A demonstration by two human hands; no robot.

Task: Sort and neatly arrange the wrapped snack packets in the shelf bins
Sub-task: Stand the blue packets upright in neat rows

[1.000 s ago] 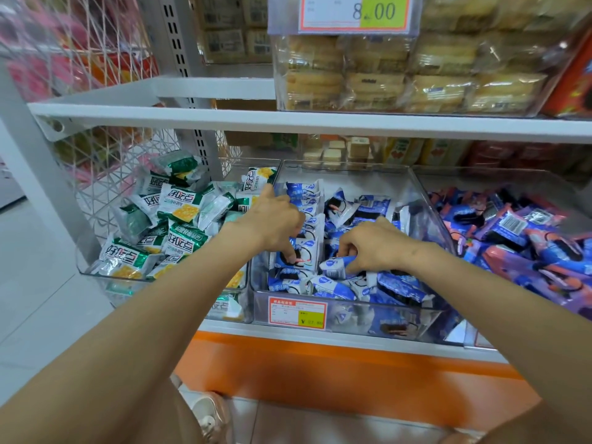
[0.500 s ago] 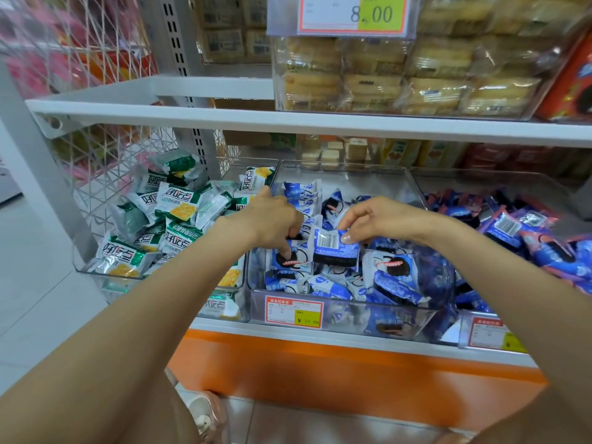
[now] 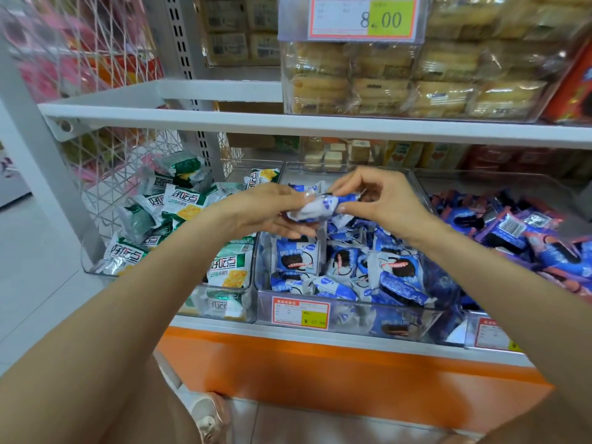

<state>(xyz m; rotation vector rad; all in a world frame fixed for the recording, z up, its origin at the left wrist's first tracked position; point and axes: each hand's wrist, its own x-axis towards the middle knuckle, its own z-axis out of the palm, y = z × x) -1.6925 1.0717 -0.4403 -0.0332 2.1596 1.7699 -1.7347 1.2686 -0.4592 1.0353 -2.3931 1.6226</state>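
Above middle bin (image 3: 307,175), toward its far end: one blue-and-white packet (image 3: 315,209), lifted clear of the heap and held between both grips.

- Left grip (image 3: 256,210), at 9 o'clock of the packet: fingers closed on its left end.
- Right grip (image 3: 381,200), at 3 o'clock: thumb and fingertips pinch the right end.
- Packet: roughly level, long side running across. Its print is too blurred to read.

Blue packets (image 3: 346,264), at 6 o'clock below the grips, fill the middle bin. Those at the front left stand face-forward in a rough row. Those at 4 o'clock lie tumbled.

Step in hand, as judged: one packet is being turned or straightened before it goes into the row. Sorting looks partly done.

Next move, as judged: set the packet down face-forward beside the standing ones, keeping the hold light so the wrapper does not crumple. The loose ones at 4 o'clock would follow.

Left bin (image 3: 89,268), at 9 o'clock: green packets (image 3: 182,200) heaped loosely, some near the blue bin's edge.

Right bin (image 3: 480,182), at 3 o'clock: purple packets (image 3: 512,230) in a heap.

Price label (image 3: 301,310), at 6 o'clock, on the middle bin's front wall.

Upper shelf (image 3: 224,121), at 12 o'clock: carries a clear tub of yellow cakes (image 3: 400,78) with an 8.00 tag (image 3: 362,17).
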